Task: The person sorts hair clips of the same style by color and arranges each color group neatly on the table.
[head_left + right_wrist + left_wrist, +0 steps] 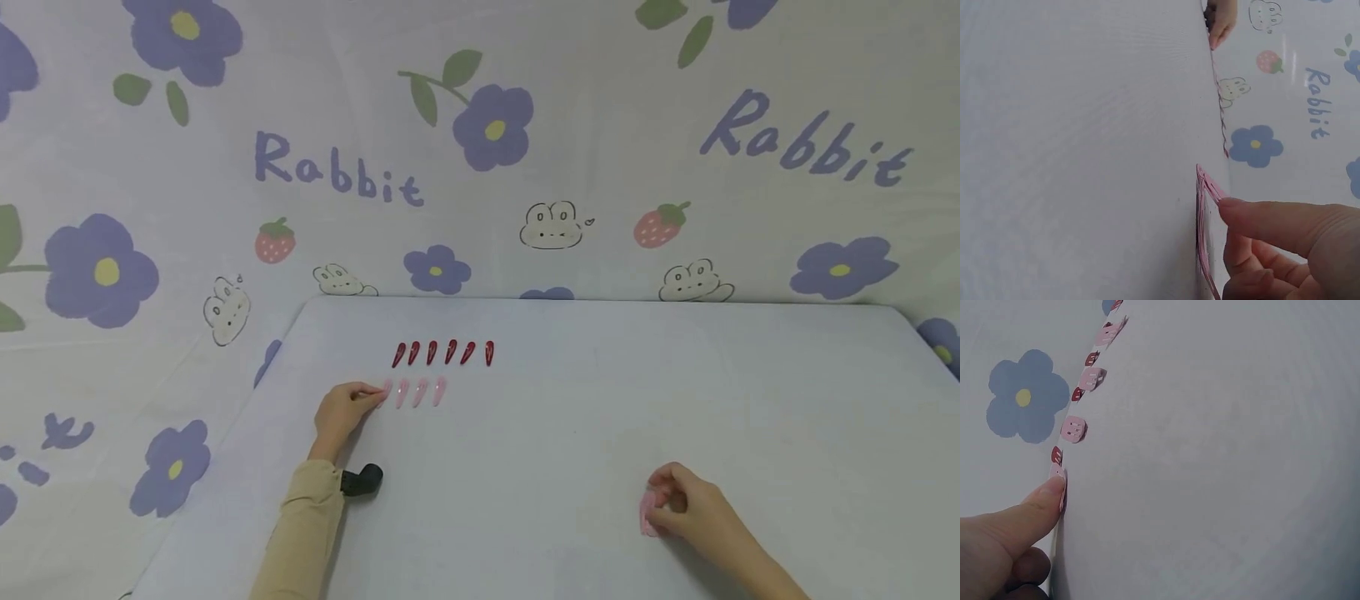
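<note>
At the left end of a short row of pink snap hair clips [420,392], my left hand [343,418] pinches a pink hair clip [1057,470] close over the table, thumb tip on its end. Just behind runs a row of several dark red hair clips [432,353], side by side. Well to the right and nearer the front, my right hand [696,510] bends over a small bunch of pink hair clips [647,517]. In the right wrist view, its thumb and a finger pinch one pink clip [1212,189], tilted up beside others lying flat [1202,231].
The white table [540,467] ends at a straight back edge with rounded corners. Behind and left of it hangs a cloth [600,150] printed with flowers, rabbits and strawberries. A black device [364,480] sticks out from the left sleeve's cuff [315,483].
</note>
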The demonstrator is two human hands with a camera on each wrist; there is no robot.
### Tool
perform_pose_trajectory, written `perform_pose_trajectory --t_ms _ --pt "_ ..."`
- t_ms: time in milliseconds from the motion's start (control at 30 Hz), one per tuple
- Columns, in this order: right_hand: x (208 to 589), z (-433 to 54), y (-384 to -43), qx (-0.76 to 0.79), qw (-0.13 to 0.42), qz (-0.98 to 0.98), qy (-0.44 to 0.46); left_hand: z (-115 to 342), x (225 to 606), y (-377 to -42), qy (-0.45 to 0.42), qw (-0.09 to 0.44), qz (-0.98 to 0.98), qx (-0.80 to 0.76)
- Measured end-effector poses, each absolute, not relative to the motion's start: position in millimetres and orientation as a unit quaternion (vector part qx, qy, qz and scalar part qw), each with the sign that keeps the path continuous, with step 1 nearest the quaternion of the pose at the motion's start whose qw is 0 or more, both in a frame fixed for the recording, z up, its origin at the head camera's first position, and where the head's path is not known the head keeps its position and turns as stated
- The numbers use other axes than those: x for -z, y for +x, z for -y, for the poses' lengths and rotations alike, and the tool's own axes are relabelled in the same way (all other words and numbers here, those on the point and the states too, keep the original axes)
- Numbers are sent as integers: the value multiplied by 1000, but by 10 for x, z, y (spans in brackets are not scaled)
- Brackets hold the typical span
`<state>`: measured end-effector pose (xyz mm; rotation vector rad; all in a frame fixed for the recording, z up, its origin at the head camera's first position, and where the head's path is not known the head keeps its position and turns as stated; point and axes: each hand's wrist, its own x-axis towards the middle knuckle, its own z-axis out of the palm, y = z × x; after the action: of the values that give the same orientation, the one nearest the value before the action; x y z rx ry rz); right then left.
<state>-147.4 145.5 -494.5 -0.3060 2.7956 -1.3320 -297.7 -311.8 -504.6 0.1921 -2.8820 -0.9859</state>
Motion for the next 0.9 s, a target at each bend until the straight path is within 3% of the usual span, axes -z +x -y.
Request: perform_pose_trajectory --t_ms 367,633,900 --pt "4953 -1461 -1476 493 5 -858 -141 3125 5081 -2993 70 46 943 322" --pt "4948 -1482 -1533 550 61 -820 -146 3133 5076 -2985 68 42 942 326" --pt "4930 -1480 -1566 545 72 -821 -153 3132 5063 -2977 65 42 943 324"
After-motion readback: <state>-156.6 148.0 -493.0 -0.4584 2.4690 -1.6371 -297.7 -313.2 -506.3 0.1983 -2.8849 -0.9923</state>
